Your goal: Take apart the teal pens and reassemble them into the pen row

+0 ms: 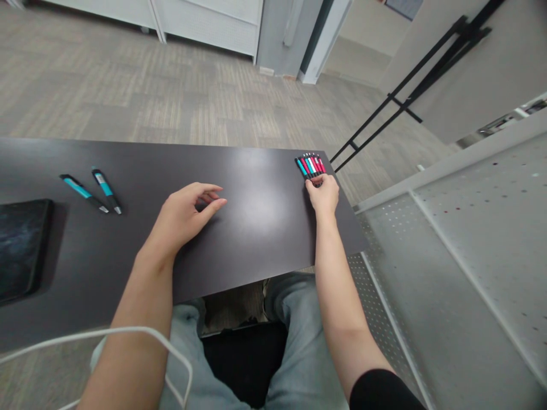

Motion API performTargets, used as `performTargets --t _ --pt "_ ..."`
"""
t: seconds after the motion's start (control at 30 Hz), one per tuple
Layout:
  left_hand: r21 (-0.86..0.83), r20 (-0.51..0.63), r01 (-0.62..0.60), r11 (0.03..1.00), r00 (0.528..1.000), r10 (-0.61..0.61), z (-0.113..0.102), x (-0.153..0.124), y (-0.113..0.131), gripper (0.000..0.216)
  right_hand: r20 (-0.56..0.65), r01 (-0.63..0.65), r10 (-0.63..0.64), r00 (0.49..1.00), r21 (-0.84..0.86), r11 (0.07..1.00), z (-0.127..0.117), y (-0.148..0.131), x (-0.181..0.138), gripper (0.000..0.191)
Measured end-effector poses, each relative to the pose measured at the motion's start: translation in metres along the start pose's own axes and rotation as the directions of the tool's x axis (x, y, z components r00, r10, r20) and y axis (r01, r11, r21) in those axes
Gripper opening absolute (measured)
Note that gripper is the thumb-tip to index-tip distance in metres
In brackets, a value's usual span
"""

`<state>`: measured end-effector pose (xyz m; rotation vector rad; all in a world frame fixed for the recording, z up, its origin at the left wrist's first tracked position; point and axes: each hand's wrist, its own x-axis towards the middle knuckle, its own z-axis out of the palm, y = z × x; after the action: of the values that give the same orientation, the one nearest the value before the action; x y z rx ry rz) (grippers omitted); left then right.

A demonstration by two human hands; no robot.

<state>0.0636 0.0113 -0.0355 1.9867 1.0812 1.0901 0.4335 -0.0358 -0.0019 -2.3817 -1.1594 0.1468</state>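
A bunch of several red and teal pens (310, 165) lies at the far right corner of the dark table (256, 205). My right hand (323, 193) rests at the near ends of those pens, its fingers curled onto them. My left hand (183, 216) lies on the middle of the table, fingers loosely curled, with nothing in it. Two teal pens (92, 192) lie side by side to the far left of my left hand.
A black tablet (21, 245) sits at the table's left edge. A white cable (128, 341) loops in front of my lap. White perforated panels (461, 256) lean at the right, with a black stand (405, 97) behind them. Carpet floor lies beyond the table.
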Motion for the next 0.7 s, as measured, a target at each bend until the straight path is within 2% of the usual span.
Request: performTargets --t 0.2,0.3,0.4,0.5,0.6,0.67,0.7 --pt "-0.008 0.021 0.01 1.0 1.0 -0.01 -0.001 -0.001 0.002 0.031 -0.017 0.001 -0.001 1.0 0.0 1.0 0.002 0.002 0.002 0.005" --pt "-0.026 0.032 0.014 1.0 0.999 -0.014 0.0 0.0 0.001 0.029 -0.05 0.018 -0.016 0.999 0.033 0.999 0.003 0.004 0.003 0.011" --pt "-0.034 0.045 0.024 0.999 0.999 -0.022 0.003 0.0 0.001 0.023 -0.111 0.089 -0.079 0.991 0.086 0.992 0.002 0.006 0.001 0.021" --pt "-0.005 0.082 0.047 0.999 0.996 -0.046 0.002 0.0 0.007 0.017 -0.224 0.209 -0.175 0.959 0.138 0.968 0.003 0.003 -0.002 0.015" --pt "0.058 0.148 0.085 0.995 0.985 -0.092 0.001 0.001 0.015 0.014 -0.221 0.387 -0.338 0.915 0.239 0.891 0.006 -0.025 -0.013 0.016" --pt "0.089 0.171 0.1 0.991 0.979 -0.115 0.003 0.003 0.018 0.014 -0.157 0.468 -0.441 0.883 0.35 0.812 0.01 -0.062 -0.029 0.016" --pt "0.096 0.176 0.1 0.99 0.977 -0.116 0.006 0.004 0.017 0.015 -0.122 0.514 -0.511 0.851 0.401 0.759 0.013 -0.087 -0.04 0.016"
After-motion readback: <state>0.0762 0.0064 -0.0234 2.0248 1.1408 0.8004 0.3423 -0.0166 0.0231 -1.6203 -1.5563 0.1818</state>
